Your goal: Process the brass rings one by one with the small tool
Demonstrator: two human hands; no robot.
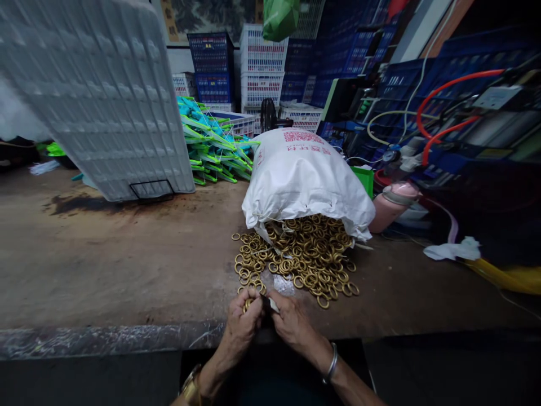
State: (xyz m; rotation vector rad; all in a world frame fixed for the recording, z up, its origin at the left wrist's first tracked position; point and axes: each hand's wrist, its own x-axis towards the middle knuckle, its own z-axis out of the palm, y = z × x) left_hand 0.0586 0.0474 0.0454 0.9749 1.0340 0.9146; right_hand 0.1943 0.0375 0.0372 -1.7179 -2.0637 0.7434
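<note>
At the table's front edge my left hand [243, 316] is closed around a gold-coloured ring [247, 305], its fingers curled. Close beside it, my right hand [291, 318] grips a small tool with a dark end and a pale part [273, 305]; its exact kind is too small to make out. The dark end reaches toward the ring in my left hand, and I cannot tell whether they touch. Just beyond both hands, a heap of gold-coloured rings [313, 248] spills from the open mouth of a white woven sack [304, 175] lying on its side.
A tall translucent ribbed panel [127, 101] stands on the table [127, 270] at left, beside green and turquoise plastic pieces [215, 149]. A pink cylinder [395, 206] and red hoses [435, 96] are at right. Stacked crates [262, 62] fill the back.
</note>
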